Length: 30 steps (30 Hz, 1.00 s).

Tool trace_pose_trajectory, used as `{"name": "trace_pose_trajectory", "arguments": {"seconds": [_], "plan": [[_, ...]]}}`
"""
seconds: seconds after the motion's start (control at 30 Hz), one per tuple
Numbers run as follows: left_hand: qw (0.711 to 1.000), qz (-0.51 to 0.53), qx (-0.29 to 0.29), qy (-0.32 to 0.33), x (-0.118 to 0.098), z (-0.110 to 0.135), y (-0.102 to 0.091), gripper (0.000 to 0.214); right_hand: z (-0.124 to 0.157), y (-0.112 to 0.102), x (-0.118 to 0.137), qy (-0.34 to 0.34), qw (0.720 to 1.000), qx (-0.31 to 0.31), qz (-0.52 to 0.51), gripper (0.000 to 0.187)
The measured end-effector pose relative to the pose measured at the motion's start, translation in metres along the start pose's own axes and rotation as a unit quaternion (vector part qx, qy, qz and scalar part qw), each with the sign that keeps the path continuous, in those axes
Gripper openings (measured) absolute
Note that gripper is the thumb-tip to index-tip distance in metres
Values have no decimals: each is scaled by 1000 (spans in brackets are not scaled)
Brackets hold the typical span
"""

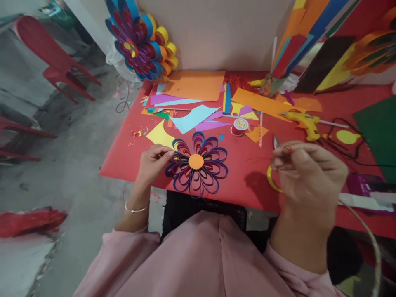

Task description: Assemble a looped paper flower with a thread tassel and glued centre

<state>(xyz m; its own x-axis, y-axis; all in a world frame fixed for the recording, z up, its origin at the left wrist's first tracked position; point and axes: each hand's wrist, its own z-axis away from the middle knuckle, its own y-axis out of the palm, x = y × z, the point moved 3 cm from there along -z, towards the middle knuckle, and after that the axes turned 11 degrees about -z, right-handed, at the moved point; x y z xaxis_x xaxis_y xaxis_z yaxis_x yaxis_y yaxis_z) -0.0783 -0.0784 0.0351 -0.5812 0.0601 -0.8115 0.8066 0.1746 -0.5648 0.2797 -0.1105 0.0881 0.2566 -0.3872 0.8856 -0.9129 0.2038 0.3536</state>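
Taking the thread spool (239, 126) as landmark, the paper flower (196, 161) sits to its left and nearer the person, at the near edge of the red table (244, 148). The left hand (156, 161), farther left, pinches the flower's left-side petals between thumb and forefinger, so most of the flower lies to the right of the grip. Its orange disc faces up; looped petals radiate all round, about equally long every way. Right of the spool and nearer the person, the right hand's (305, 165) fingers are bunched together; what they hold, I cannot tell.
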Motion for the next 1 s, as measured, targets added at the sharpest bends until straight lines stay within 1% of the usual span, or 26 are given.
{"name": "trace_pose_trajectory", "arguments": {"seconds": [0.03,0.07,0.13,0.17,0.2,0.3,0.37,0.43,0.53,0.6,0.67,0.73,0.8,0.93,1.0], "plan": [[1000,-20,6,3,0,1,0,12,1,-1,-6,8,998,1,64,10],[999,-38,15,8,-1,1,2,13,1,0,-14,19,991,14,130,10],[996,-77,36,23,-5,-1,8,13,1,2,-35,48,963,70,257,15],[993,-100,50,30,-7,-3,12,13,0,3,-47,52,945,109,303,17],[990,-122,62,36,-10,-5,16,14,-1,4,-59,55,929,140,339,19],[977,-182,102,49,-15,-17,28,17,-2,5,-86,74,897,185,396,25],[964,-227,134,49,-17,-26,34,20,0,6,-97,99,883,211,408,31],[949,-275,152,35,-18,-33,37,22,5,8,-101,125,872,239,409,40],[937,-321,135,6,-16,-40,37,23,14,10,-104,155,868,259,394,44],[941,-314,128,-2,-13,-43,37,23,19,11,-106,169,868,262,386,42],[948,-289,133,-7,-10,-46,38,23,24,12,-108,175,867,265,384,42],[950,-279,137,-14,-8,-49,38,26,27,12,-110,174,867,270,380,43],[944,-300,135,-19,-7,-50,37,24,30,13,-111,172,869,276,374,42],[939,-330,97,-9,-12,-51,31,20,34,13,-111,165,870,283,368,41],[932,-350,91,-8,-13,-51,29,20,35,13,-112,161,873,280,364,42]]}}
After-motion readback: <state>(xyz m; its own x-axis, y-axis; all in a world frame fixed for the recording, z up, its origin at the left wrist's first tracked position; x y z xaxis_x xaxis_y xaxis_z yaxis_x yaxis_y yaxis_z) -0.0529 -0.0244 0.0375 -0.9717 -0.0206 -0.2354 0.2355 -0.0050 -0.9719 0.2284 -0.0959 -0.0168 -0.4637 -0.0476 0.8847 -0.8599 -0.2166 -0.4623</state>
